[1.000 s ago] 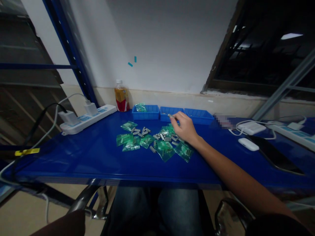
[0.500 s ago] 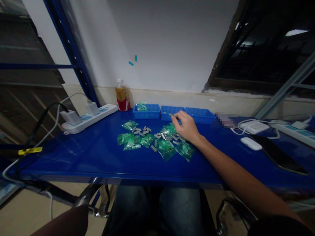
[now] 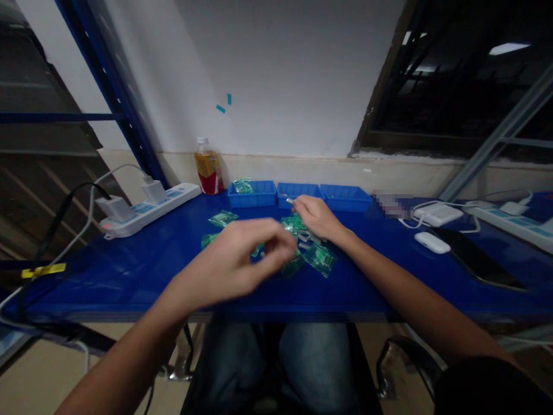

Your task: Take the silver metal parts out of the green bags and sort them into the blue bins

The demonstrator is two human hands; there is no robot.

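My right hand point(image 3: 317, 218) is closed in a pinch on a small silver metal piece point(image 3: 290, 200), held just in front of the middle blue bin point(image 3: 298, 190). My left hand point(image 3: 242, 256), slightly smeared by motion, hovers over the near part of the pile; its fingers are loosely curled, the thumb stands apart, and nothing shows in it. Beneath and between the hands lie several green plastic bags point(image 3: 320, 259) with small parts inside. Loose silver metal pieces point(image 3: 304, 236) are scattered among them. My left hand hides much of the pile's left side.
Two more blue bins stand along the wall, the left bin point(image 3: 252, 199) with a green bag in it, the right bin point(image 3: 345, 197) beside the middle one. A drink bottle point(image 3: 208, 170) and a power strip point(image 3: 151, 210) are left; a phone point(image 3: 477, 259) and white case point(image 3: 432, 242) right.
My left hand has come up from the lower left over the pile. My right hand still pinches the metal piece near the middle bin. The whole view has shifted slightly.
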